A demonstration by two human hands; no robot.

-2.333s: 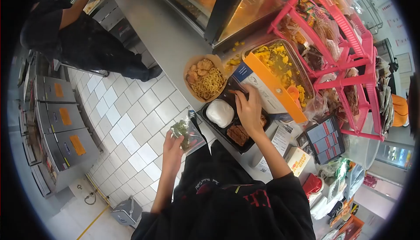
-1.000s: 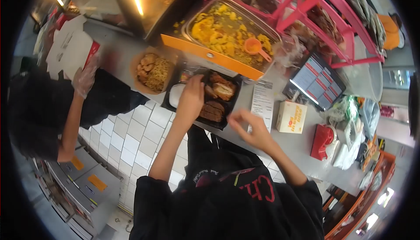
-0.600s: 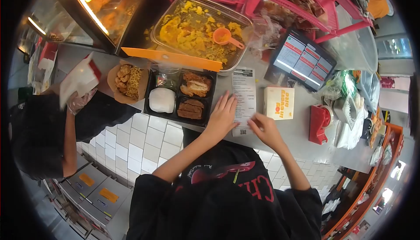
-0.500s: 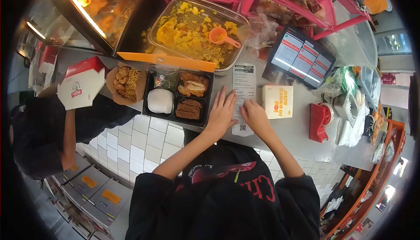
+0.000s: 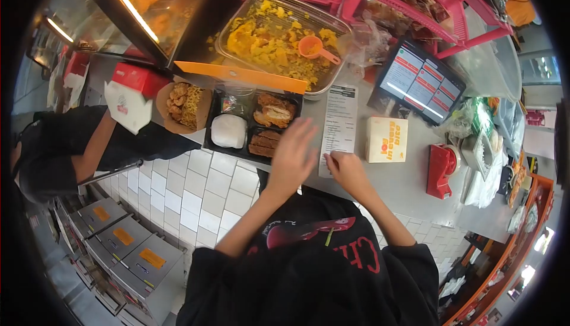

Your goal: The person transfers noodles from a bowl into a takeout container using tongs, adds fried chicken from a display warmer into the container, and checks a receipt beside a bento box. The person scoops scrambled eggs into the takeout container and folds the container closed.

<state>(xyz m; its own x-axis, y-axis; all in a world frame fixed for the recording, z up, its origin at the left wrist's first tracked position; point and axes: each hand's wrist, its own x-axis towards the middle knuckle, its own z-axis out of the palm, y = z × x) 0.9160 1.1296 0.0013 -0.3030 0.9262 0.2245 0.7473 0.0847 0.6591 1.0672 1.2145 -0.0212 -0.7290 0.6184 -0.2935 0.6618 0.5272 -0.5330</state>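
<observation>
My left hand (image 5: pixel 294 158) is blurred, its fingers apart and nothing in it, over the right edge of a black tray (image 5: pixel 208 142). In the tray's compartments lie a white wrapped ball (image 5: pixel 228 131), a small clear packet (image 5: pixel 236 101), breaded chicken (image 5: pixel 274 111) and brown meat slices (image 5: pixel 267 142). An orange-edged lid (image 5: pixel 240 75) stands up behind the tray. My right hand (image 5: pixel 346 169) is closed on the lower part of a printed receipt (image 5: pixel 340 118), which lies flat on the counter. A yellow and white box (image 5: pixel 386 140) sits right of the receipt.
Noodles in a paper bowl (image 5: pixel 189 111) stand left of the tray. Behind are a metal pan (image 5: pixel 317 81) with a scoop, a pink rack (image 5: pixel 404 8) and a tablet (image 5: pixel 418 79). A red tape dispenser (image 5: pixel 439 171) is at right. A co-worker's arm (image 5: pixel 94 151) reaches a red-white box (image 5: pixel 129 97).
The packet my left hand held is now in the tray. My left hand has since moved off the receipt towards the tray, while my right hand has closed on the receipt.
</observation>
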